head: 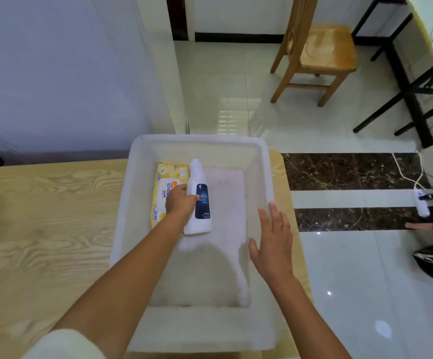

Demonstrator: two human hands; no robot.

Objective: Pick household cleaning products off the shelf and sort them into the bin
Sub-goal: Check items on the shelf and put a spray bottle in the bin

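Observation:
A white plastic bin (264, 161) stands on the right end of a wooden table (41, 216). Inside it, at the left, lies a yellow pack of wipes (164, 185). A white bottle with a dark blue label (199, 203) lies in the bin beside the pack, cap pointing away from me. My left hand (180, 200) reaches down into the bin and is closed around the bottle's middle. My right hand (272, 239) hovers over the bin's right rim with fingers spread, holding nothing.
A wooden chair (316, 50) stands on the tiled floor beyond the bin. A black-framed desk (404, 81) is at the far right, with a white power strip and cable (421, 203) on the floor. A white wall rises behind the table at left.

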